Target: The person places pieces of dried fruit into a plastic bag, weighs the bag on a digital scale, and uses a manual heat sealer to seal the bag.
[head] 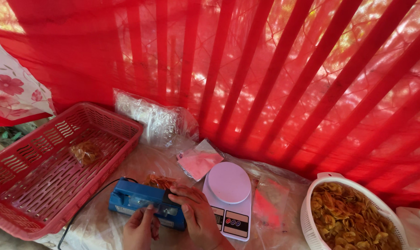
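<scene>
A blue heat sealer [136, 200] lies on the plastic-covered table, with a black cord running off its left side. My right hand [197, 214] presses down on the sealer's right end. My left hand [140, 228] holds the near edge of a clear bag at the sealer's front. The bag of orange-brown chips [160, 181] sticks out behind the sealer, its mouth under the bar. A white kitchen scale [229, 196] with a round platform stands just right of my right hand.
A red slotted plastic basket [43, 185] at the left holds one sealed chip bag [85, 152]. A white colander [312, 203] full of chips stands at the right. Clear empty bags [159, 121] lie at the back against a red cloth curtain.
</scene>
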